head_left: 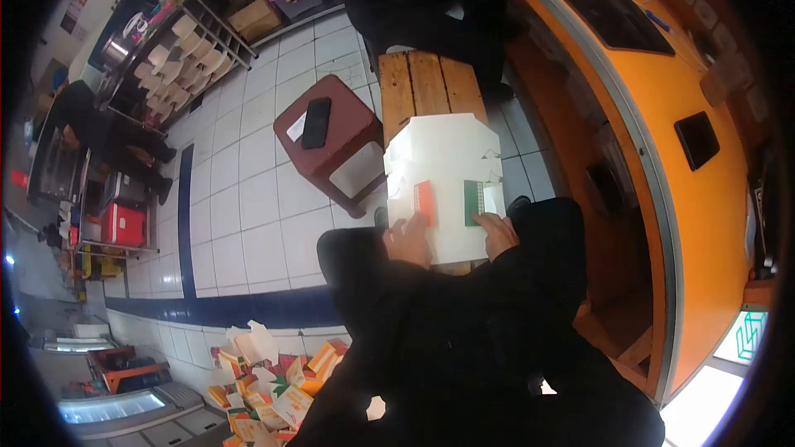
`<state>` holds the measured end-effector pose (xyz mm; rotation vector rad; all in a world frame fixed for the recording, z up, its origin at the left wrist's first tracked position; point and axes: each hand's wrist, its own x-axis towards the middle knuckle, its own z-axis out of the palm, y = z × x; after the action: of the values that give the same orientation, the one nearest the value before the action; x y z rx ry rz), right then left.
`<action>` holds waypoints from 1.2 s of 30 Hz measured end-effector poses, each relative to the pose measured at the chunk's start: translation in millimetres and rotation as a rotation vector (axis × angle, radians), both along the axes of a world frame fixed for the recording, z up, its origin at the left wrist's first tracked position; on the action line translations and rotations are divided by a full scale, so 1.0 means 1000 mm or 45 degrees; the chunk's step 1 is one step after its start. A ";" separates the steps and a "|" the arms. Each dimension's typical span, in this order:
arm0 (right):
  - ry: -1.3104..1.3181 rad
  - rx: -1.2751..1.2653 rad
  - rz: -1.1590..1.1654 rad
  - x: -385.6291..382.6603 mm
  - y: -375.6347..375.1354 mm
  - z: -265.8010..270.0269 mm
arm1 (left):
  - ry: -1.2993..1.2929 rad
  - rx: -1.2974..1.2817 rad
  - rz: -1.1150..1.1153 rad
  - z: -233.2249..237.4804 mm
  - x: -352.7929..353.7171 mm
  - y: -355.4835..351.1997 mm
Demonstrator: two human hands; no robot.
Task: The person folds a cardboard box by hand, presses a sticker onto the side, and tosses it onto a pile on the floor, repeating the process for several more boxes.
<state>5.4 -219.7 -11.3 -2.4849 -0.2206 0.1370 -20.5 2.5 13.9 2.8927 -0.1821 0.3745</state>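
Note:
A flat white cardboard box blank (451, 153) with cut corners and notched sides lies before me across a wooden bench (426, 83). Red printed panel (424, 201) and green printed panel (474, 201) are turned up along its near left and right sides. My left hand (408, 240) grips the near left edge, fingertips against the red panel. On the opposite side, my right hand (499, 236) holds the edge by the green panel, one finger reaching onto it. The undersides of the fingers are hidden.
A maroon stool (331, 128) stands left of the bench, with a black phone (316, 122) on it. Printed cartons (277, 385) lie piled at lower left. An orange counter (662, 116) runs along the right. Two other people in dark clothing are nearby, one at the bench's far end.

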 end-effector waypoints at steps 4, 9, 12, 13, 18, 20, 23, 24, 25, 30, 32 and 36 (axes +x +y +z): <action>-0.090 0.155 -0.002 0.000 -0.003 -0.007 | -0.411 -0.324 -0.082 0.027 0.021 -0.022; -0.109 0.146 -0.003 -0.001 0.000 -0.003 | 0.610 -1.091 0.174 -0.046 0.071 -0.067; -0.272 0.201 -0.189 -0.009 -0.009 0.004 | 0.783 -1.371 0.145 -0.076 0.093 -0.078; -0.312 0.311 -0.359 -0.014 -0.010 0.007 | 0.796 -1.632 0.255 -0.071 0.092 -0.079; 0.262 0.623 -0.607 -0.027 -0.019 -0.013 | 0.853 -2.176 0.397 -0.040 0.082 -0.081; -0.051 0.586 -0.470 -0.023 -0.014 -0.020 | 0.862 -2.193 0.395 -0.036 0.080 -0.080; -0.163 0.612 -0.385 -0.025 -0.006 0.013 | 0.847 -2.145 0.344 -0.043 0.079 -0.079; -0.165 0.611 -0.383 -0.024 -0.004 0.013 | 0.836 -2.078 0.298 -0.048 0.078 -0.079; -0.313 0.500 -0.339 -0.024 -0.003 0.012 | 0.834 -2.080 0.298 -0.053 0.077 -0.080; -0.385 0.435 -0.354 -0.024 0.000 0.009 | 0.723 -1.944 -0.004 -0.053 0.061 -0.091; -0.362 0.407 -0.370 -0.025 -0.001 0.014 | 0.681 -1.712 -0.011 -0.046 0.056 -0.095; -0.246 0.524 -0.441 -0.021 0.000 0.010 | 0.514 -1.101 0.034 -0.010 0.032 -0.109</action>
<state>-15.5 -219.5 -1.5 -2.0848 0.0973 -0.2689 11.2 -106.2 4.4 2.0503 0.0767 -0.1222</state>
